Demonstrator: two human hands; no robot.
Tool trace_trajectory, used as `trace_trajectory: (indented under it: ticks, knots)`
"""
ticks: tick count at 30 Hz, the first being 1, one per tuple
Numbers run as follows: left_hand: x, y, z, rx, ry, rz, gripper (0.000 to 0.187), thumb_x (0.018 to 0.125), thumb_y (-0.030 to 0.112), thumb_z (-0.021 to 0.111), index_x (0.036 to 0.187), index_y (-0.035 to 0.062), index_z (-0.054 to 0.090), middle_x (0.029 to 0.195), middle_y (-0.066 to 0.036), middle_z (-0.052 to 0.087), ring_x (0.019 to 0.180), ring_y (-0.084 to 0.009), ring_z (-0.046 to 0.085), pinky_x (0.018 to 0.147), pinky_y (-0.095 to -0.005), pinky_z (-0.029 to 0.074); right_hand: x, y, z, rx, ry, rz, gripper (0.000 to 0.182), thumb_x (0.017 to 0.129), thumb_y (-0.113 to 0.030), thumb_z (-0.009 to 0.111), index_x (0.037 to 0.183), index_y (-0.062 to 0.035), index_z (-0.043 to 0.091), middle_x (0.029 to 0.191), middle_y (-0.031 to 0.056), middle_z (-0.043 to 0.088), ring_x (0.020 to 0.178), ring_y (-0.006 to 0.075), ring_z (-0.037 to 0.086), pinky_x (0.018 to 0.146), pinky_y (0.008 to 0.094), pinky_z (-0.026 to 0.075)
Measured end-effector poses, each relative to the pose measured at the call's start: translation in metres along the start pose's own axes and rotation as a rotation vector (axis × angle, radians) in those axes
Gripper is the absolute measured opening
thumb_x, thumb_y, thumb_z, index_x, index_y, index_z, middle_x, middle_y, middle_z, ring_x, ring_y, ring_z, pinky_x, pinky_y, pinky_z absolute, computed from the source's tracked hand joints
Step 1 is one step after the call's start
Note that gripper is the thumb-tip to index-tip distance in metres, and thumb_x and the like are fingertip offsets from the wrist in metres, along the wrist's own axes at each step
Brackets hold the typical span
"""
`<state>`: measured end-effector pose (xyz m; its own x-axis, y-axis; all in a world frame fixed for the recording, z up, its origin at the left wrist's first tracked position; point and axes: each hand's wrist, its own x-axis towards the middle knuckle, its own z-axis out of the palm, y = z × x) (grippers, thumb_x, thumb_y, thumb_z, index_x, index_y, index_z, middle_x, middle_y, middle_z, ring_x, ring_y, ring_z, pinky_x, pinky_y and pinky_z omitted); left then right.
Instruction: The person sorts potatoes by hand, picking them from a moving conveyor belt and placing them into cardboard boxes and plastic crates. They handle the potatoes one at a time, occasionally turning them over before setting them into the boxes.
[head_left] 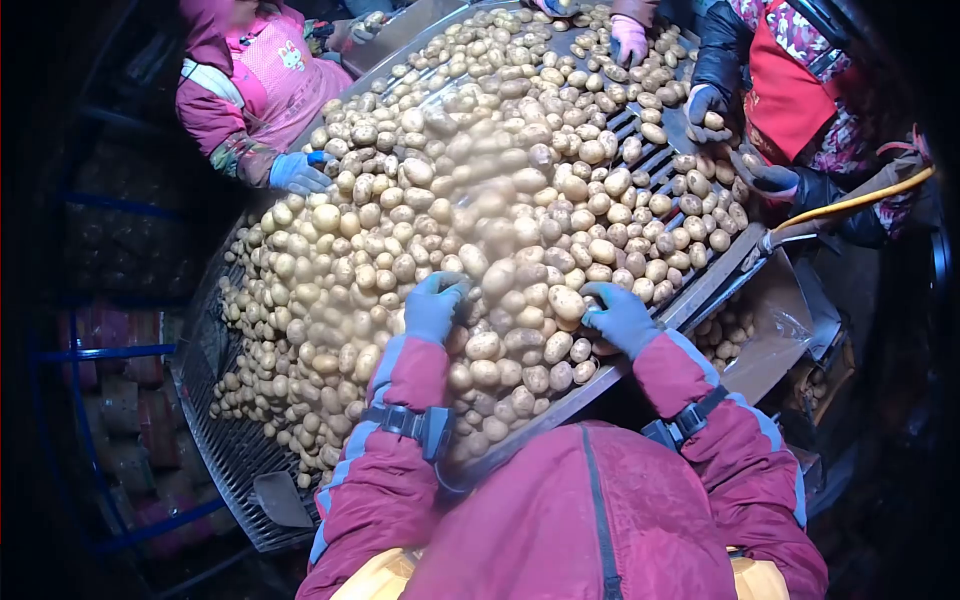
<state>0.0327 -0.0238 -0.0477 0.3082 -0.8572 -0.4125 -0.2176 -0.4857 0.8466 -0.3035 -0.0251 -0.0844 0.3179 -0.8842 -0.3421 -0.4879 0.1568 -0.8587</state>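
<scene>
Potatoes are heaped thickly over a slatted sorting table, some smeared by motion. My left hand, in a grey-blue glove, rests on the heap with its fingers bent and apart; I see nothing held in it. Near the table's front edge is my right hand, gloved alike. Its fingertips are apart and close to a large pale potato, without a grip on it that I can make out. Both of my sleeves are dark red with a light blue stripe.
A person in pink stands at the far left, a gloved hand on the potatoes. At the right, another person's gloved hand holds a potato. A yellow cable and a cardboard box are by the right edge.
</scene>
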Motion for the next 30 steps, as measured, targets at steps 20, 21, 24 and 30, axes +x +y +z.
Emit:
trace_trajectory:
  ticks: [20, 21, 24, 30]
  knots:
    - [-0.113, 0.093, 0.127, -0.086, -0.585, 0.31, 0.022, 0.087, 0.004, 0.076, 0.109, -0.0001, 0.075, 0.127, -0.011, 0.067, 0.117, -0.02, 0.062, 0.099, -0.0325, 0.052, -0.068, -0.012, -0.022, 1.502, -0.28, 0.217, 0.053, 0.109, -0.046, 0.044, 0.134, -0.0008, 0.057, 0.116, 0.01, 0.07, 0.091, 0.0189, 0.07, 0.075, 0.0344, 0.06]
    - [-0.12, 0.099, 0.135, -0.059, -0.624, 0.284, 0.022, 0.088, 0.006, 0.076, 0.11, 0.0023, 0.076, 0.129, -0.012, 0.066, 0.123, -0.022, 0.059, 0.101, -0.0358, 0.05, -0.073, -0.016, -0.025, 1.552, -0.293, 0.178, 0.051, 0.11, -0.044, 0.043, 0.133, -0.0017, 0.057, 0.116, 0.0093, 0.07, 0.091, 0.0177, 0.07, 0.074, 0.0327, 0.06]
    - [-0.121, 0.092, 0.16, 0.221, -0.698, 0.626, 0.028, 0.087, 0.013, 0.077, 0.114, 0.0055, 0.076, 0.126, -0.013, 0.067, 0.121, -0.0307, 0.06, 0.106, -0.0413, 0.047, -0.084, -0.011, -0.028, 1.803, -0.37, 0.076, 0.045, 0.111, -0.041, 0.042, 0.131, -0.0042, 0.057, 0.114, 0.0074, 0.07, 0.092, 0.0148, 0.069, 0.071, 0.0291, 0.058]
    - [-0.139, 0.09, 0.192, 0.379, -0.693, 0.756, 0.028, 0.087, 0.015, 0.078, 0.113, 0.0062, 0.076, 0.126, -0.013, 0.068, 0.124, -0.0326, 0.06, 0.108, -0.0425, 0.045, -0.127, 0.018, -0.043, 1.494, -0.173, 0.105, 0.04, 0.109, -0.041, 0.047, 0.129, -0.0081, 0.058, 0.102, 0.0074, 0.071, 0.084, 0.018, 0.068, 0.063, 0.0313, 0.055]
